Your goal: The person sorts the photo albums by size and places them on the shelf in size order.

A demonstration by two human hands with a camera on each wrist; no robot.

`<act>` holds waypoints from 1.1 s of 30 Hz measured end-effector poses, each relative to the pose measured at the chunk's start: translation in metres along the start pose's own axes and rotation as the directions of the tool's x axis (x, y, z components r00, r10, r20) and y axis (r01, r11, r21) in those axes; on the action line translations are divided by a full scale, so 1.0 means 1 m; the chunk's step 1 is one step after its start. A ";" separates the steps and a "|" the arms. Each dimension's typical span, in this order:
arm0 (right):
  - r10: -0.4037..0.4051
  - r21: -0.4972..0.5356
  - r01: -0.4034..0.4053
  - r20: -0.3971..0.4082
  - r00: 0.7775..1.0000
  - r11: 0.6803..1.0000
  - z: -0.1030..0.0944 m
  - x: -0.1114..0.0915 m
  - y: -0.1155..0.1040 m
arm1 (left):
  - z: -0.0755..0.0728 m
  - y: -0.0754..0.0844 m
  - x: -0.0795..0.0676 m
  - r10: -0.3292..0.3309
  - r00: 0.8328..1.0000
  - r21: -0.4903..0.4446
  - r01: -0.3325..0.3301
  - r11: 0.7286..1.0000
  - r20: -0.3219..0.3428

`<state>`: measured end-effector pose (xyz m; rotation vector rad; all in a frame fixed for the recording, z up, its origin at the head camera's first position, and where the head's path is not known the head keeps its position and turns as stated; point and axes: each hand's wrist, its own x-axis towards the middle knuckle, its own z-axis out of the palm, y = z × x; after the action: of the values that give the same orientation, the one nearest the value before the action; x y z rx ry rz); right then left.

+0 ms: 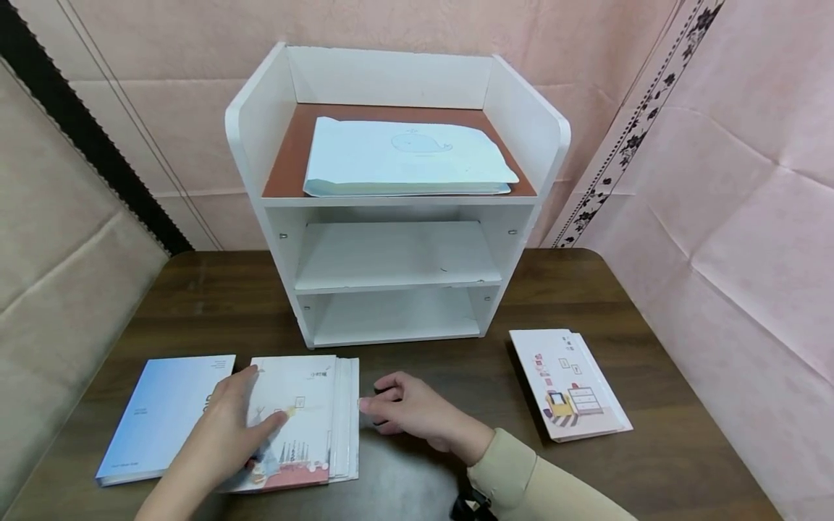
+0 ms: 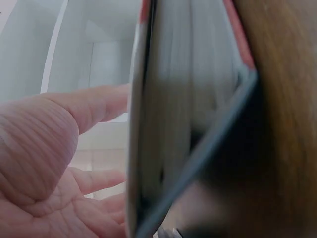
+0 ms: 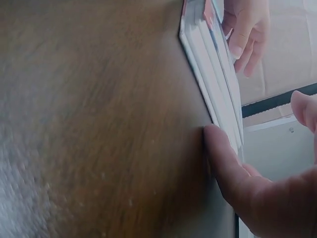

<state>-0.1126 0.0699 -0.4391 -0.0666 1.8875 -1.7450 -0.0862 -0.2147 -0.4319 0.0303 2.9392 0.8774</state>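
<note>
Nearest in my head feed I have a beige sleeve (image 1: 521, 470) with a black strap (image 1: 470, 504) at its cuff, on the right arm. Just beyond, both hands are at work in front of the white shelf unit (image 1: 397, 253), the landmark I measure everything by. The left hand (image 1: 224, 427), in front of the unit's left side, is spread over a book pile (image 1: 302, 398), thumb laid across the top cover and fingers along the outer edge; I see it touching, with no fist and no pinch. The right hand (image 1: 423, 412), in front of the unit's middle, is relaxed and slightly bent, a digit touching the pile's side edge; my right wrist view shows its digits apart, grasping nothing.

That pile lies on the dark wooden counter (image 1: 443, 369), before the unit's left half. Its top cover bears a drawing above a pink strip, and white books (image 1: 345, 420) stick out beneath it. Farther out past the unit's left side lies a blue book (image 1: 166, 412), partly hidden by the left hand. Past the unit's right side, well apart from the pile, I find illustrated books (image 1: 567, 383) showing drawn furniture.

On the unit's brown top board (image 1: 391, 112) rests a pale pad (image 1: 404, 163) with a whale sketch. Behind the unit hangs pinkish fabric (image 1: 417, 22).
</note>
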 end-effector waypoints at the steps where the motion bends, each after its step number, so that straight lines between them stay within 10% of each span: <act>1: 0.007 0.018 -0.007 0.002 1.000 1.000 0.000 0.000 0.000 | 0.000 0.000 0.000 0.005 1.000 -0.019 -0.004 1.000 0.010; 18: 0.050 0.125 -0.049 0.000 0.999 0.991 -0.006 -0.004 -0.006 | 0.008 0.011 0.006 -0.124 0.962 -0.169 0.169 0.971 0.245; 33: 0.052 0.034 -0.050 -0.047 0.998 0.998 -0.010 -0.001 0.000 | 0.010 0.026 -0.001 -0.022 0.982 -0.236 0.067 0.969 0.190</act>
<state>-0.1156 0.0792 -0.4389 0.0359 1.8773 -1.7571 -0.0843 -0.1869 -0.4260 0.0297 2.6327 1.1513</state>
